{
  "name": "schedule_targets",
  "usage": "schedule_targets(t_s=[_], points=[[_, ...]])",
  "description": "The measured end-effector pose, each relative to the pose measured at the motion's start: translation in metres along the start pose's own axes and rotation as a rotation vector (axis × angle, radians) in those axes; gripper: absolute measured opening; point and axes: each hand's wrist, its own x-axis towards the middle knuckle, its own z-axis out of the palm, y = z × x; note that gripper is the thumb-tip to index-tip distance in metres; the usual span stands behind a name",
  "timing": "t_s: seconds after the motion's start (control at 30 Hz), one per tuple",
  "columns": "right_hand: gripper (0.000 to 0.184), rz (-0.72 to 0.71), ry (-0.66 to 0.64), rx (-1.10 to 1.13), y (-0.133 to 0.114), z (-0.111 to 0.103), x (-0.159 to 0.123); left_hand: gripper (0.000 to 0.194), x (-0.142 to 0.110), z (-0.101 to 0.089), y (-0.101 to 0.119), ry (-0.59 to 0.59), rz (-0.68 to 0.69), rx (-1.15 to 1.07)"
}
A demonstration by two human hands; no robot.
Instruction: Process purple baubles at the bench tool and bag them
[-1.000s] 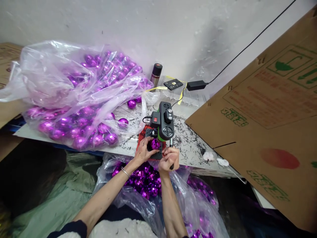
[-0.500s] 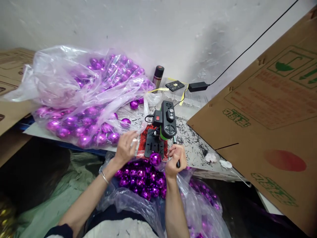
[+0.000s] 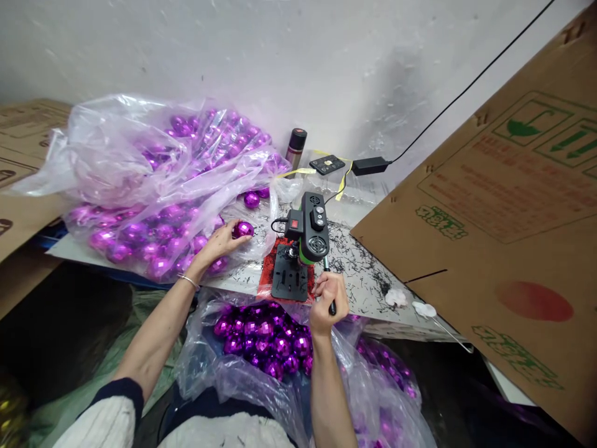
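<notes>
My left hand (image 3: 222, 242) is at the open mouth of a clear plastic bag, its fingertips closed around a shiny purple faceted ball ornament (image 3: 244, 229). Gripped in my right hand (image 3: 330, 300) is the black-ended metal lever (image 3: 326, 264) of a small black bench machine (image 3: 316, 227). This machine has a flat slotted base plate (image 3: 289, 277) on a red, bristle-strewn patch of the table. Below the table edge, a plastic bag in front of my body holds many purple balls (image 3: 265, 336).
A large clear bag (image 3: 135, 149) of purple balls covers the table's left side. Behind the machine are a dark bottle (image 3: 296, 148), a phone-like black device (image 3: 327, 164) and a power adapter (image 3: 370, 165). A cardboard box (image 3: 494, 249) leans at right. Short black bristles litter the tabletop.
My left hand has moved left and forward onto a ball at the bag's mouth. The single ball at the base plate's front edge is gone from there. My right hand stays on the lever.
</notes>
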Motion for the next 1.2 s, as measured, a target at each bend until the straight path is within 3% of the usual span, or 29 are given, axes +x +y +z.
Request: schedule_targets(t_s=[0.13,0.23,0.37,0.53,0.63,0.7,0.8,0.97,1.2], points=[[0.042,-0.007,0.001,0.015,-0.001,0.000,0.001,0.066,-0.014,-0.004,0.020,0.007,-0.086,-0.635],[0.042,0.025,0.021,0.014,-0.004,0.001,0.003,0.052,-0.039,0.002,0.036,-0.110,-0.192,-0.918],[0.046,0.105,0.051,-0.009,-0.013,0.004,0.016,0.036,-0.078,0.034,0.048,-0.219,-0.350,-1.155],[0.051,0.119,0.030,-0.044,-0.024,0.005,0.036,0.028,-0.099,0.081,0.048,-0.210,-0.558,-1.328],[0.052,0.107,0.018,-0.072,-0.026,0.004,0.039,0.035,-0.097,0.103,0.045,-0.112,-0.611,-1.298],[0.051,0.087,0.008,-0.058,-0.026,0.003,0.038,0.045,-0.093,0.114,0.044,-0.048,-0.572,-1.219],[0.049,0.064,-0.008,-0.030,-0.025,0.001,0.037,0.059,-0.089,0.129,0.040,0.012,-0.397,-1.017],[0.047,0.052,-0.028,-0.062,-0.024,-0.001,0.035,0.060,-0.090,0.145,0.027,0.065,-0.133,-0.572],[0.046,0.030,-0.025,-0.084,-0.023,-0.001,0.031,0.059,-0.094,0.154,0.012,0.071,0.096,-0.284]])
